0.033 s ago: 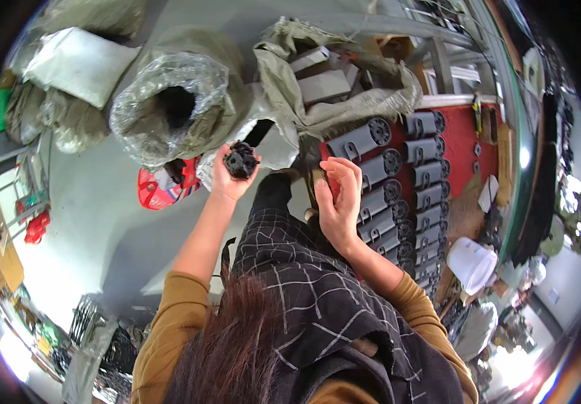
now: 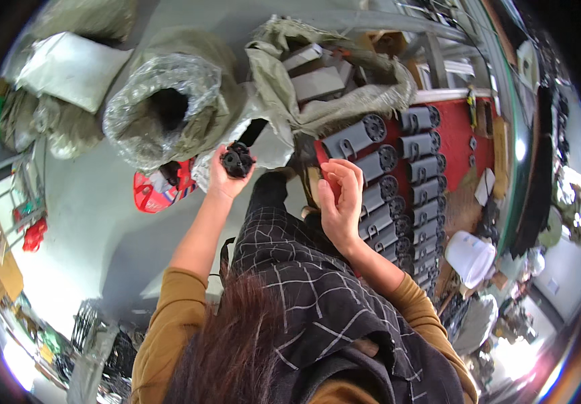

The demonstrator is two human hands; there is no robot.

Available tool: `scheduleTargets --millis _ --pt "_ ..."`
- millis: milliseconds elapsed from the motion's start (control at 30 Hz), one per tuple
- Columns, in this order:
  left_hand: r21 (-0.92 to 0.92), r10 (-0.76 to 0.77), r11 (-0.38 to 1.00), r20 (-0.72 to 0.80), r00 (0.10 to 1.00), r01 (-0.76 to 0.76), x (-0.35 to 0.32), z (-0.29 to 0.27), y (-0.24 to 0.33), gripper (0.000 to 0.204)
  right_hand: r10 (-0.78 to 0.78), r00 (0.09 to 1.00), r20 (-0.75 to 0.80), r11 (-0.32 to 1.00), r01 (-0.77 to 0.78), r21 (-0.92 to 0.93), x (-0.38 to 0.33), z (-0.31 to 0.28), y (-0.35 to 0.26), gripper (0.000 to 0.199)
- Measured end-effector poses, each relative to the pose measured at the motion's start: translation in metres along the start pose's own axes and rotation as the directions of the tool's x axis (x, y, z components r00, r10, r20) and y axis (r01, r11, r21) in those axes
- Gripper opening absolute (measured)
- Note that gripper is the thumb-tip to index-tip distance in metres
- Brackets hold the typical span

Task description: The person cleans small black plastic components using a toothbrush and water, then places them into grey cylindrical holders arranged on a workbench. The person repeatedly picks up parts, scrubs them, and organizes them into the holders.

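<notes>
My left hand [image 2: 226, 176] is closed around some black round plastic parts [image 2: 238, 160], held up in front of me; whether they are one piece or several I cannot tell. Nothing shows in my right hand [image 2: 341, 205], whose bent fingers stand apart from the thumb. It hovers by the near-left side of rows of grey housings [image 2: 353, 140] with black round end caps, lying on a red surface [image 2: 456, 143]. Beyond my left hand, a white bag [image 2: 270, 147] with a dark opening stands on the floor.
A clear plastic-lined sack [image 2: 125, 138] stands open at the far left, with a red bag [image 2: 152, 194] beside it. A woven sack [image 2: 398, 101] holds white boxes [image 2: 318, 83]. A white bucket [image 2: 471, 258] lies at the right of the housings.
The surroundings have shifted slightly left in view. Both hands keep nearly the same pose, and the black parts stay in my left hand.
</notes>
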State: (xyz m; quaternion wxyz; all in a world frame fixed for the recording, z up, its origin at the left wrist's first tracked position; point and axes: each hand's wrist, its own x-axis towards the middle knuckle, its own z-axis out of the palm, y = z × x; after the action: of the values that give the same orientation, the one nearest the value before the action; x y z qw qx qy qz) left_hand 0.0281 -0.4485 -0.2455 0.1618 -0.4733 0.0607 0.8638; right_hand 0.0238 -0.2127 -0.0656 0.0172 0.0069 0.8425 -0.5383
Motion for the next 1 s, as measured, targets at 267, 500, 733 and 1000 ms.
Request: scheduleTargets --millis 267,500,733,1000 --pt "0.567 0.296 0.824 -0.407 0.864 -0.015 0.124 -0.024 0.028 0.073 0.108 0.927 -0.359 0.977 -0.165 -0.132 -0.046 -0.067 0.009 0.019" --pt "0.952 0.223 0.272 0.079 0.972 -0.140 0.141 -0.057 0.048 0.053 0.195 0.624 -0.757 0.858 -0.483 -0.177 -0.160 -0.104 0.022 0.021" --pt "0.903 0.330 -0.429 0.170 0.929 -0.013 0.146 0.000 0.013 0.048 0.324 0.018 -0.946 0.640 -0.740 0.205 -0.292 -0.096 0.028 0.015" --pt "0.638 0.494 -0.760 0.439 0.750 0.128 0.117 0.038 -0.043 0.044 0.152 -0.018 -0.988 0.687 -0.717 0.118 -0.366 -0.195 0.093 0.015"
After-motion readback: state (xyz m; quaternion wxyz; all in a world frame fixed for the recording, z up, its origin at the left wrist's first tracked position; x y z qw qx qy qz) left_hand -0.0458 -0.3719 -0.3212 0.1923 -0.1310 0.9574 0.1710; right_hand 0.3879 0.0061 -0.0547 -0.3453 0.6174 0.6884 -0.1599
